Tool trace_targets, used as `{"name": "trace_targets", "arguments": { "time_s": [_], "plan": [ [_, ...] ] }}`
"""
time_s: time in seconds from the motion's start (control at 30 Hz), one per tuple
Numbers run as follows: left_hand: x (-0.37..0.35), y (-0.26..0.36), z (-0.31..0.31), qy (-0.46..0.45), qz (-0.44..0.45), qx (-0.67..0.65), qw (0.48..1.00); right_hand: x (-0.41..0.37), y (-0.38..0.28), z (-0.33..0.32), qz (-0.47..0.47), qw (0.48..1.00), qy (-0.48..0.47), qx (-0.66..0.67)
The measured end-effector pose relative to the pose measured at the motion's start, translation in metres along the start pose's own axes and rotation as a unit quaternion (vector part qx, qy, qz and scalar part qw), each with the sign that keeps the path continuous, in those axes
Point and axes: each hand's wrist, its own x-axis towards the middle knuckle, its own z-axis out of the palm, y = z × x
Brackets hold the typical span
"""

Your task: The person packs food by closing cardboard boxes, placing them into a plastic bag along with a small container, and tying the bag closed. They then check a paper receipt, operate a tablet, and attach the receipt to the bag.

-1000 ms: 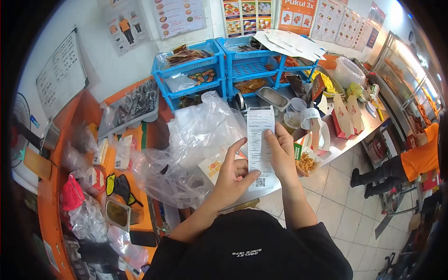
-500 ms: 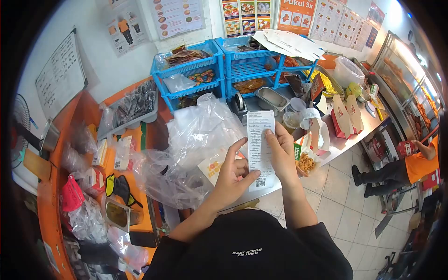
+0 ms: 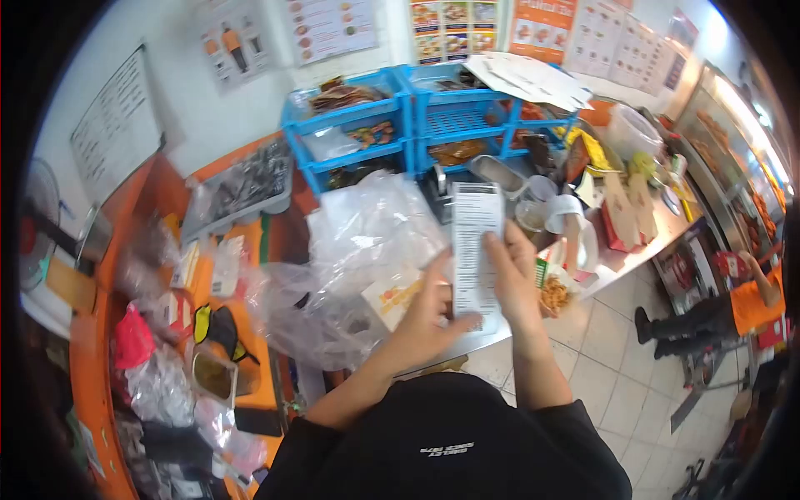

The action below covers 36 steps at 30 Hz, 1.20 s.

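A long printed receipt point(image 3: 477, 250) stands upright in front of my chest. My right hand point(image 3: 514, 275) grips its right edge, thumb on the front and fingers behind. At the lower left, my left hand point(image 3: 429, 321) pinches the paper with its thumb across the bottom, the other fingers bent beside and partly behind it. Under my left hand lies a printed cream paper packet point(image 3: 390, 297) beside a heap of clear plastic bags point(image 3: 371, 229). Just right of my right hand is an open box of fried food point(image 3: 554, 293).
Blue stacked baskets point(image 3: 350, 125) with packets line the back wall. Red and brown food boxes point(image 3: 621, 229) stand on the counter at right, near lidded cups point(image 3: 533, 208). A grey tray of wrapped cutlery point(image 3: 242, 187) is at left. A person in an orange shirt point(image 3: 754, 304) stands at far right.
The view has shifted slightly, so the surroundings sit further right and tilted. Both hands still hold the receipt. The other person's arm and red box have moved a little.
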Motion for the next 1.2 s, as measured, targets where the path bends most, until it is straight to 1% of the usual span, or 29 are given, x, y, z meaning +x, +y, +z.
{"name": "trace_targets", "arguments": {
  "time_s": [0.03,0.07,0.1,0.17,0.2,0.23,0.27,0.33,0.4,0.43,0.47,0.5,0.57,0.6,0.63,0.67,0.73,0.77,0.83,0.87,0.93,0.97,1.0,1.03,1.07,1.1,1.13,1.17,1.2],
  "plan": [
    [-0.004,0.006,0.001,-0.084,-0.093,0.097,0.987,0.000,0.007,-0.004,-0.019,1.000,0.012,-0.013],
    [-0.009,0.009,0.000,-0.160,-0.188,0.184,0.952,0.002,0.007,-0.008,-0.037,0.998,0.021,-0.038],
    [-0.016,0.001,-0.004,-0.131,-0.191,0.180,0.956,0.004,0.001,-0.007,-0.045,0.998,0.037,-0.019],
    [-0.035,-0.023,-0.012,-0.317,-0.168,0.296,0.885,0.011,0.010,-0.036,-0.069,0.986,0.097,-0.119],
    [-0.042,-0.026,-0.016,-0.300,-0.174,0.290,0.892,0.013,-0.004,-0.018,-0.072,0.986,0.145,-0.038],
    [-0.049,-0.027,-0.022,-0.338,-0.173,0.322,0.867,0.021,0.006,-0.030,-0.104,0.982,0.148,-0.052],
    [-0.056,-0.027,-0.029,-0.378,-0.173,0.353,0.838,0.024,0.012,-0.037,-0.080,0.983,0.144,-0.082],
    [-0.070,-0.021,-0.043,-0.356,-0.177,0.338,0.853,0.030,0.029,-0.056,-0.048,0.983,0.135,-0.113],
    [-0.085,-0.011,-0.057,-0.326,-0.168,0.329,0.870,0.042,0.072,-0.077,-0.081,0.959,0.093,-0.254],
    [-0.094,-0.007,-0.063,-0.322,-0.170,0.325,0.873,0.044,0.087,-0.080,-0.078,0.960,0.088,-0.256],
    [-0.102,-0.002,-0.068,-0.283,-0.170,0.314,0.890,0.045,0.101,-0.083,-0.026,0.926,0.057,-0.372],
    [-0.109,0.003,-0.072,-0.243,-0.170,0.302,0.906,0.047,0.120,-0.087,0.024,0.876,0.026,-0.481],
    [-0.119,0.013,-0.074,-0.217,-0.191,0.300,0.909,0.051,0.199,-0.111,-0.071,0.841,-0.013,-0.537],
    [-0.122,0.016,-0.075,-0.197,-0.198,0.307,0.910,0.057,0.258,-0.130,0.014,0.878,-0.050,-0.475],
    [-0.125,0.018,-0.076,-0.175,-0.204,0.315,0.910,0.062,0.296,-0.142,0.100,0.904,-0.087,-0.407],
    [-0.128,0.019,-0.076,-0.172,-0.203,0.316,0.911,0.060,0.288,-0.131,0.097,0.904,-0.090,-0.406],
    [-0.132,0.018,-0.075,-0.160,-0.202,0.315,0.913,0.055,0.258,-0.099,0.144,0.899,-0.044,-0.411],
    [-0.133,0.019,-0.074,-0.157,-0.201,0.316,0.914,0.058,0.259,-0.099,0.143,0.899,-0.047,-0.410],
    [-0.135,0.022,-0.073,-0.149,-0.199,0.275,0.929,0.066,0.260,-0.100,0.071,0.877,0.021,-0.475],
    [-0.133,0.025,-0.072,-0.148,-0.198,0.276,0.929,0.068,0.254,-0.098,0.070,0.877,0.021,-0.474],
    [-0.128,0.032,-0.070,-0.159,-0.163,0.228,0.947,0.070,0.223,-0.090,0.002,0.891,0.058,-0.450],
    [-0.124,0.039,-0.067,-0.160,-0.161,0.228,0.947,0.071,0.206,-0.083,0.000,0.891,0.060,-0.450],
    [-0.117,0.048,-0.062,-0.130,-0.137,0.196,0.962,0.072,0.187,-0.072,-0.030,0.938,0.086,-0.335],
    [-0.110,0.053,-0.058,-0.099,-0.113,0.161,0.975,0.072,0.163,-0.058,-0.058,0.969,0.110,-0.214],
    [-0.099,0.053,-0.055,0.002,0.026,0.328,0.944,0.064,0.121,-0.031,-0.114,0.973,0.092,-0.178],
    [-0.086,0.052,-0.051,0.102,0.163,0.474,0.859,0.052,0.076,0.000,-0.168,0.973,0.074,-0.143],
    [-0.072,0.053,-0.050,0.096,0.162,0.471,0.862,0.040,0.044,0.024,-0.209,0.968,0.004,-0.140],
    [-0.056,0.054,-0.051,0.194,0.164,0.608,0.753,0.031,0.021,0.046,-0.251,0.956,-0.064,-0.136],
    [-0.046,0.055,-0.050,0.284,0.163,0.719,0.613,0.024,0.003,0.064,-0.274,0.929,-0.165,-0.187]
  ]
}}
